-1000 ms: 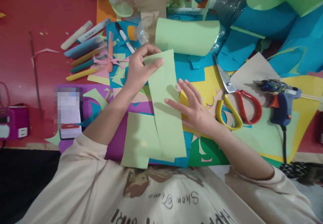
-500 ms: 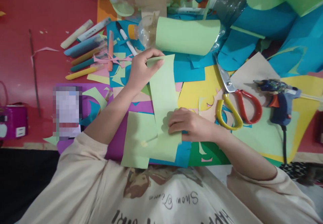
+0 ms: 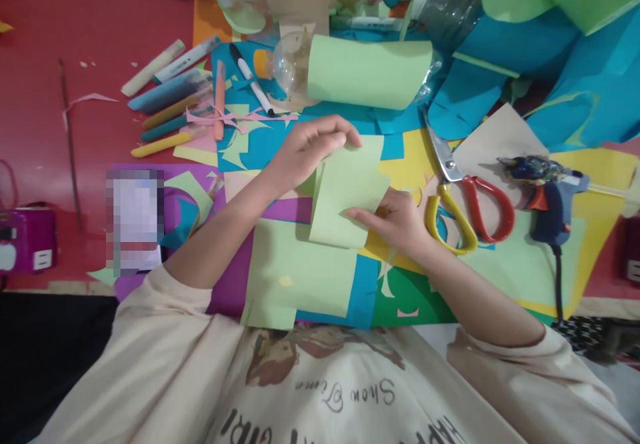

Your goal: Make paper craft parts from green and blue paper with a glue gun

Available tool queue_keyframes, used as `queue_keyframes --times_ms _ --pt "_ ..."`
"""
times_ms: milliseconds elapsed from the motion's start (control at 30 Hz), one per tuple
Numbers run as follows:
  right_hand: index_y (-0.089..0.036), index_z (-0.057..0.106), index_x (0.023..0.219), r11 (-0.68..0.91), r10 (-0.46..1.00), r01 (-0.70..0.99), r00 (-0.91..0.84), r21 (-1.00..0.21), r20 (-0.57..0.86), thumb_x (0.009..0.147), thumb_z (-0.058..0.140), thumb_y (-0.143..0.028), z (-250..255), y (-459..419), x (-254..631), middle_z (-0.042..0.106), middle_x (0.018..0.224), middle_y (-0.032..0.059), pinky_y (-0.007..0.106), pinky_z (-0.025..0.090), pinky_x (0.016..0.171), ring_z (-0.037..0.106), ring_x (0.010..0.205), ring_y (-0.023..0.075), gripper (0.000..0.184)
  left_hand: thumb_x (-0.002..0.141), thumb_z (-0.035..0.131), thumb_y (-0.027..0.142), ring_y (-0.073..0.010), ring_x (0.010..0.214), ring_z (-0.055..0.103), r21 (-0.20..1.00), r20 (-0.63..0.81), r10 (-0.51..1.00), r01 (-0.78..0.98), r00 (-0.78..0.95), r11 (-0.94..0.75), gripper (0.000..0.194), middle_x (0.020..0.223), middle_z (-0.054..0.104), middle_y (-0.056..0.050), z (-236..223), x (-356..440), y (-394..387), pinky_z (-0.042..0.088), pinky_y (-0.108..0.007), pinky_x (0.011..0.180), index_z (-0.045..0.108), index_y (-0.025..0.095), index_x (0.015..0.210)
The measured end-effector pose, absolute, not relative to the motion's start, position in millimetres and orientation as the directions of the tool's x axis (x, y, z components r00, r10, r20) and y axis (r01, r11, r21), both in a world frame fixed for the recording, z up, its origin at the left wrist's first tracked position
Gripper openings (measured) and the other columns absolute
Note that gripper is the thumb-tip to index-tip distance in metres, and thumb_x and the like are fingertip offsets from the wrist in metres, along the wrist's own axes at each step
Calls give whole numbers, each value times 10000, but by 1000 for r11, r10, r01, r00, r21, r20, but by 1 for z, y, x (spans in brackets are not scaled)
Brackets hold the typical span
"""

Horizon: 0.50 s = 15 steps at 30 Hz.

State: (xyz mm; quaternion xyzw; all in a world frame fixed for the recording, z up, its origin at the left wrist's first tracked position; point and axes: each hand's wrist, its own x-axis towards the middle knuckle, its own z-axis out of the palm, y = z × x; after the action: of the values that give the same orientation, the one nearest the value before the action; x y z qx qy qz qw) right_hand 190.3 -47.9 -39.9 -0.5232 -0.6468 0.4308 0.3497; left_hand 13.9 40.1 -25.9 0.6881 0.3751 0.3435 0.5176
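Between my hands is a light green paper strip (image 3: 349, 191), bent over on itself so that it looks shorter and double. My left hand (image 3: 320, 147) grips its upper end, thumb in front and fingers behind. At the lower right edge my right hand (image 3: 397, 221) pinches the strip, its thumb lying on the front face and the other fingers partly hidden behind. Below the strip lie flat light green sheets (image 3: 305, 271). A plastic bottle with an orange cap (image 3: 261, 64) lies just beyond, wrapped in a light green paper sleeve (image 3: 370, 71).
Scissors with red and yellow handles (image 3: 453, 217) lie right of my right hand, near a blue glue gun (image 3: 553, 211). Several markers (image 3: 170, 111) lie at the left, above a blurred phone (image 3: 134, 214). Paper scraps (image 3: 240, 141) cover much of the table.
The strip was stretched out long and flat; now it is folded over and held higher to the right. My left hand moved right and down, my right hand right and slightly up.
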Motion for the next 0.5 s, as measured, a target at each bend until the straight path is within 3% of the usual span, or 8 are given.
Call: queue_keyframes --times_ms 100,233,367,500 --pt "-181 434 487 -9 987 372 -146 -928 -68 736 630 -639 -34 -48 189 410 499 -27 248 258 434 335 477 78 557 822 622 390 -151 773 626 978 35 840 155 541 -141 197 920 683 -27 -14 14 32 471 -248 600 680 205 860" --pt "-192 362 480 -99 977 303 -153 -948 -151 701 644 -670 -29 -47 190 310 462 -55 232 174 408 245 459 55 597 771 689 311 -108 680 594 987 -28 841 149 540 -63 185 988 680 -12 -8 7 19 409 -213 501 667 224 932" --pt "-212 434 615 -120 991 90 -51 -989 -125 700 691 -609 -29 -39 187 403 545 -58 215 288 416 365 475 69 480 768 701 332 -124 678 625 993 -120 823 78 556 92 299 940 671 -8 -18 2 7 480 -217 525 616 250 1043" --pt "-221 563 893 -178 976 -55 -137 -982 -170 704 729 -521 -33 -34 182 593 763 -6 233 457 527 571 649 117 392 777 708 369 -130 680 637 993 -119 811 62 573 102 394 956 664 -17 -30 -2 -1 501 -218 526 546 279 1125"
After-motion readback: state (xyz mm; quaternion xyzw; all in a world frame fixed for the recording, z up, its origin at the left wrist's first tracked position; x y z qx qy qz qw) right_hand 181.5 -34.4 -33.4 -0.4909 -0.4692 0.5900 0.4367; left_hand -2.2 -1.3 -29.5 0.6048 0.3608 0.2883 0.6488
